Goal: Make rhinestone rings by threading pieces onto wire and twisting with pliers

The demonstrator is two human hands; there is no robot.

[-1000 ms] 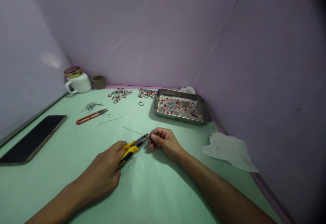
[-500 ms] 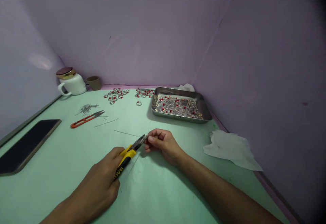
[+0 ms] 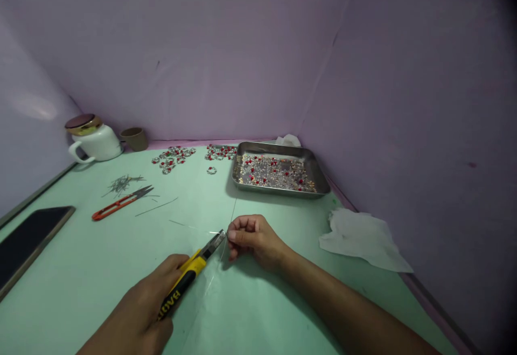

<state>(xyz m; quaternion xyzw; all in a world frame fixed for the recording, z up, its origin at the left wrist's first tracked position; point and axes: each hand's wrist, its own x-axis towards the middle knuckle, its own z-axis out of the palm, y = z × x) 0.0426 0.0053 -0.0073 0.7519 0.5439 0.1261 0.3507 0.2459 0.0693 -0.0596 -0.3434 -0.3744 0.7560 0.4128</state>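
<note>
My left hand (image 3: 147, 301) is wrapped around the yellow-and-black handles of a pair of pliers (image 3: 197, 262). Their metal jaws point up and right, close to my right fingertips. My right hand (image 3: 252, 239) is closed in a pinch on a thin wire (image 3: 189, 227), whose strands spread out from the fingertips and the jaws. Whatever else lies between those fingers is too small and covered to make out. Beyond the hands, a single ring of clear and red beads (image 3: 211, 170) lies on the green table cover (image 3: 194, 193).
A metal tray (image 3: 278, 189) of loose beads stands at the back, with beaded rings (image 3: 172, 155) left of it. To the left are orange thread snips (image 3: 121, 204), wire pieces (image 3: 121, 183), a phone (image 3: 32, 242), a white mug (image 3: 99, 142) and a brown cup (image 3: 135, 138). White tissue (image 3: 363, 239) lies right.
The view has shifted, so the table things appear farther left and lower. Both hands, with the pliers and wire, have come slightly nearer to me; their holds are unchanged.
</note>
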